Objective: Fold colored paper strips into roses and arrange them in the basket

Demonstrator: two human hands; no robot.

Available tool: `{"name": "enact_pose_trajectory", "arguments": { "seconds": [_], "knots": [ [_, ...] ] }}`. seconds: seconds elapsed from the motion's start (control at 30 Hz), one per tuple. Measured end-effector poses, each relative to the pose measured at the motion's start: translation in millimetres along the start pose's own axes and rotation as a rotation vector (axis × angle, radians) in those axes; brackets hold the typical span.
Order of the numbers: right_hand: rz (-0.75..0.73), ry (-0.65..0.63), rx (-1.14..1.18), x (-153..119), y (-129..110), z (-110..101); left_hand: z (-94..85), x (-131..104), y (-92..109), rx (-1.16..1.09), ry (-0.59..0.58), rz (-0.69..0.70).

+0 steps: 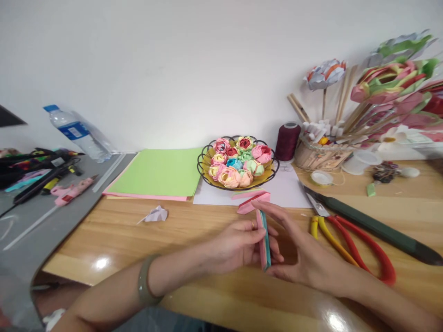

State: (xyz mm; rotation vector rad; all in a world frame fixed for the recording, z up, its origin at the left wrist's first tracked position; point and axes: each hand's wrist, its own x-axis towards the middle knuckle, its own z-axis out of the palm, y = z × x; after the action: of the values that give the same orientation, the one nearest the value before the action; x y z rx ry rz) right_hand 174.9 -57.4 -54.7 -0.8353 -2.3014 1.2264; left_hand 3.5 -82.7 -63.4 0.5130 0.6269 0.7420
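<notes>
A narrow folded paper stack (pixel 263 240), pink on its left and blue-green on its right, stands nearly upright between my hands. My left hand (pixel 242 242) pinches its middle, thumb across the near face. My right hand (pixel 297 246) holds it by the ends, with fingertips at the top and the thumb at the bottom. Just behind lie more folded strips (pixel 254 202), red, pink and green, at the front of a white sheet (pixel 290 193). A woven basket (pixel 204 167) of colourful paper flowers (pixel 235 163) rests on that sheet.
Green paper sheets (pixel 159 173) and a crumpled paper piece (pixel 157 214) lie left. Scissors (pixel 346 240) and a dark green tool (pixel 377 223) lie right. Behind are a thread spool (pixel 288 140) and a holder (pixel 318 157) with paper flowers. Far left are a glue gun (pixel 71 192) and bottle (pixel 74 131).
</notes>
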Motion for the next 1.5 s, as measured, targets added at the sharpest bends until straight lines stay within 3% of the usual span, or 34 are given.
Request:
{"name": "enact_pose_trajectory", "arguments": {
  "seconds": [0.4,0.6,0.67,0.8,0.87,1.03,1.27,1.5],
  "knots": [
    [0.013,0.049,-0.05,-1.1,6.7,5.1,-0.9,2.1,-2.8,-0.051,-0.034,0.013],
    [0.013,0.03,-0.004,-3.6,8.8,3.1,0.0,2.5,-4.1,0.021,0.002,0.029],
    [0.014,0.089,0.018,-3.2,10.1,1.4,0.8,2.3,-3.4,0.12,0.039,0.052],
    [0.033,0.361,0.019,0.9,9.9,-4.4,3.6,1.6,-1.9,0.422,0.096,0.122],
    [0.056,0.424,-0.008,2.7,6.2,-7.3,4.9,1.5,-2.2,0.511,0.092,0.141],
    [0.118,0.315,-0.007,2.4,-7.1,-9.3,4.3,-0.2,-8.2,0.675,0.109,0.166],
    [0.163,0.336,0.034,3.0,-12.0,-7.9,4.3,-5.8,-10.3,1.017,0.188,0.219],
    [0.123,0.311,-0.006,0.9,-9.0,-6.8,6.0,-5.9,-9.9,1.081,0.2,0.218]
  ]
}}
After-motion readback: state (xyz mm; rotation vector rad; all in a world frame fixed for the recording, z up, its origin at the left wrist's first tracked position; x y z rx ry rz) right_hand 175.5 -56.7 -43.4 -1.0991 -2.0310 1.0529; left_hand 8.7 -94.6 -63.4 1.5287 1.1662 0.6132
